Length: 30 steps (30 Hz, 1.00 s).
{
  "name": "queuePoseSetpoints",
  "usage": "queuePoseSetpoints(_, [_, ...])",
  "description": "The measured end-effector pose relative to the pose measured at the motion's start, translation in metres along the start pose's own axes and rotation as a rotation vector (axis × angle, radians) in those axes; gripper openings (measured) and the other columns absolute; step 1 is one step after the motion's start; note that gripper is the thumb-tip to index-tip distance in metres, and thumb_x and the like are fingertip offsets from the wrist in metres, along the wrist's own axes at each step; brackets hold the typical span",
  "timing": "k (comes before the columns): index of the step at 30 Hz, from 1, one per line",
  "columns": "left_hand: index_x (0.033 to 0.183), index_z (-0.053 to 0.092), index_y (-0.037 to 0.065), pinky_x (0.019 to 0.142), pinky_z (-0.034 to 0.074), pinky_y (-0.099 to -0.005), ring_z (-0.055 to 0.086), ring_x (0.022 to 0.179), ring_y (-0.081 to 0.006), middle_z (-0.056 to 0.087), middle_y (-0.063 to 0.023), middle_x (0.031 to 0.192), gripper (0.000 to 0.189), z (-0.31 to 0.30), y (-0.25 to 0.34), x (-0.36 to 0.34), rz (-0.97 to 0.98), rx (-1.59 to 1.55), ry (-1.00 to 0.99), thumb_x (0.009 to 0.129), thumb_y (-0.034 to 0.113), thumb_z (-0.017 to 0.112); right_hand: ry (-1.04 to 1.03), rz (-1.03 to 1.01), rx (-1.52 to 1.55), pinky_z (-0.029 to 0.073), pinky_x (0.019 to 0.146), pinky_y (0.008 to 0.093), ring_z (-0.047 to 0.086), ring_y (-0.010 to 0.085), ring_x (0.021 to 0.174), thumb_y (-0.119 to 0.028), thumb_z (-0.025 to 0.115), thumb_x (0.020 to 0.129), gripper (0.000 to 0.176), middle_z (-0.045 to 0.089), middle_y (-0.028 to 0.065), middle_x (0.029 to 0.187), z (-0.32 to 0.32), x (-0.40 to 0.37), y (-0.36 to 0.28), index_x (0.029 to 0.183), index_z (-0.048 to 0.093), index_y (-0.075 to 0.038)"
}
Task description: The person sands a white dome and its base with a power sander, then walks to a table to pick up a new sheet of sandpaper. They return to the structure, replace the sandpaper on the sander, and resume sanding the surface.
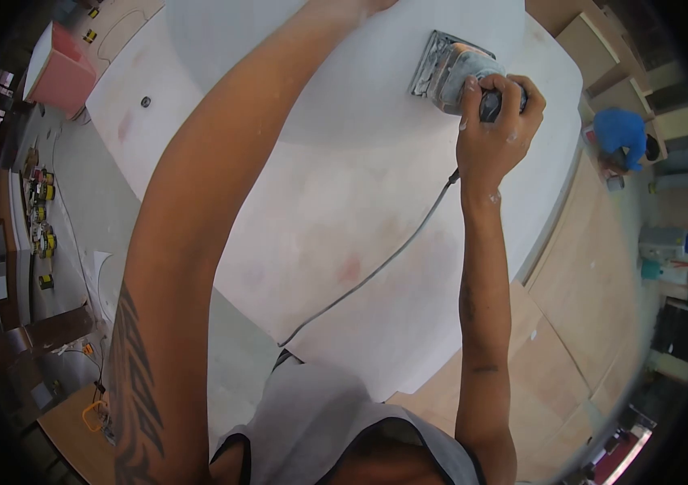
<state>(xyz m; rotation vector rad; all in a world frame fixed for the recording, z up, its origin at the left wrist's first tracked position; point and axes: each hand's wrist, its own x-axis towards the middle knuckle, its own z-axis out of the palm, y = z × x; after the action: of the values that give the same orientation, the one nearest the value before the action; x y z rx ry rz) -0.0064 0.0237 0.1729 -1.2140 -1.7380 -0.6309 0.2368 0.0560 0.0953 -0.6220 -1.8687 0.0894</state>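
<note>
My right hand [504,121] is closed round the dusty body of an electric sander [455,74], thumb on one side and fingers over the grip. The sander's square pad sits against a large, pale, curved panel [319,202] with pinkish and brownish patches. A dark power cord [376,279] runs from the sander across the panel toward my body. My left hand [378,5] reaches to the top edge of the view, over the panel. Most of it is cut off, and its fingers are hidden.
At the right, a person in a blue shirt [620,137] bends low beside wooden boards [578,299]. A pink-and-white box-like piece [61,73] stands at the upper left. Several yellow-and-black tools [43,202] lie along the left. A small dark ring [146,102] rests on the panel.
</note>
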Motion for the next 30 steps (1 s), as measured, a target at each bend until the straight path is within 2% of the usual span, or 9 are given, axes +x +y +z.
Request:
queuePoseSetpoints(6, [0.131, 0.068, 0.005, 0.127, 0.025, -0.0551, 0.049, 0.145, -0.03, 0.066, -0.0131, 0.139, 0.039, -0.01, -0.006, 0.001, -0.054, -0.245, 0.014, 0.109, 0.026, 0.043, 0.017, -0.085, -0.075, 0.058, 0.074, 0.0441, 0.061, 0.034, 0.108, -0.028, 0.079, 0.089, 0.012, 0.062, 0.0077, 0.122, 0.005, 0.091, -0.029, 0.099, 0.074, -0.022])
queuePoseSetpoints(8, [0.131, 0.067, 0.005, 0.126, 0.026, -0.0543, 0.05, 0.144, -0.0312, 0.066, -0.0141, 0.139, 0.038, -0.016, -0.006, 0.004, -0.06, -0.287, 0.017, 0.109, 0.025, 0.043, -0.048, -0.067, -0.053, 0.054, 0.092, 0.0487, 0.065, 0.0381, 0.11, -0.019, 0.077, 0.087, 0.024, 0.064, 0.0148, 0.116, -0.001, 0.122, -0.049, 0.108, 0.071, -0.01])
queuePoseSetpoints(12, [0.133, 0.061, 0.003, 0.124, 0.029, -0.0535, 0.054, 0.137, -0.0346, 0.065, -0.0164, 0.136, 0.035, -0.028, -0.002, 0.002, -0.103, -0.447, 0.069, 0.107, 0.02, 0.046, -0.12, -0.045, -0.113, 0.054, 0.093, 0.0486, 0.067, 0.0395, 0.11, -0.02, 0.075, 0.088, 0.02, 0.067, 0.0161, 0.12, 0.02, 0.178, -0.037, 0.106, 0.072, -0.011])
queuePoseSetpoints(16, [0.136, 0.058, 0.003, 0.124, 0.03, -0.054, 0.056, 0.134, -0.0349, 0.065, -0.0171, 0.136, 0.037, -0.028, -0.002, 0.0, -0.141, -0.33, 0.048, 0.105, 0.02, 0.047, -0.098, -0.052, -0.11, 0.054, 0.093, 0.0484, 0.068, 0.0399, 0.109, -0.02, 0.074, 0.089, 0.019, 0.067, 0.0169, 0.122, 0.021, 0.197, -0.048, 0.106, 0.072, -0.011])
queuePoseSetpoints(19, [0.134, 0.059, 0.003, 0.124, 0.03, -0.0536, 0.055, 0.137, -0.0334, 0.064, -0.0177, 0.136, 0.036, -0.027, -0.004, 0.001, -0.066, -0.357, 0.006, 0.105, 0.02, 0.048, -0.134, 0.018, -0.139, 0.054, 0.094, 0.048, 0.067, 0.0401, 0.111, -0.022, 0.075, 0.09, 0.02, 0.068, 0.0165, 0.121, 0.017, 0.191, -0.059, 0.106, 0.072, -0.011])
queuePoseSetpoints(21, [0.134, 0.061, 0.004, 0.124, 0.03, -0.053, 0.054, 0.138, -0.0316, 0.064, -0.0171, 0.136, 0.036, -0.022, -0.004, 0.001, 0.024, -0.206, 0.013, 0.105, 0.021, 0.048, -0.1, -0.014, -0.12, 0.054, 0.096, 0.0472, 0.066, 0.04, 0.116, -0.024, 0.077, 0.089, 0.023, 0.067, 0.0161, 0.122, 0.014, 0.168, -0.059, 0.107, 0.073, -0.011])
queuePoseSetpoints(25, [0.134, 0.062, 0.005, 0.125, 0.029, -0.0522, 0.054, 0.14, -0.0302, 0.065, -0.0161, 0.137, 0.037, -0.026, -0.001, 0.0, -0.015, -0.279, 0.025, 0.105, 0.023, 0.048, -0.152, 0.077, -0.109, 0.054, 0.097, 0.0465, 0.062, 0.037, 0.125, -0.027, 0.08, 0.086, 0.027, 0.065, 0.0151, 0.127, 0.003, 0.113, -0.055, 0.108, 0.073, -0.013])
queuePoseSetpoints(27, [0.134, 0.063, 0.006, 0.126, 0.028, -0.0515, 0.054, 0.14, -0.0301, 0.064, -0.0156, 0.139, 0.037, -0.027, -0.001, 0.0, -0.035, -0.366, 0.004, 0.105, 0.024, 0.048, -0.05, -0.015, -0.129, 0.059, 0.073, 0.0445, 0.059, 0.0354, 0.111, -0.026, 0.079, 0.089, 0.014, 0.06, 0.0086, 0.125, 0.004, 0.078, -0.044, 0.101, 0.074, -0.021])
queuePoseSetpoints(30, [0.132, 0.064, 0.007, 0.126, 0.028, -0.0515, 0.052, 0.141, -0.0302, 0.064, -0.0151, 0.14, 0.036, -0.022, 0.0, 0.001, -0.025, -0.335, 0.004, 0.104, 0.025, 0.049, -0.09, 0.025, -0.1, 0.059, 0.072, 0.0449, 0.057, 0.0364, 0.114, -0.024, 0.08, 0.089, 0.015, 0.058, 0.0096, 0.128, -0.003, 0.037, -0.039, 0.102, 0.073, -0.018])
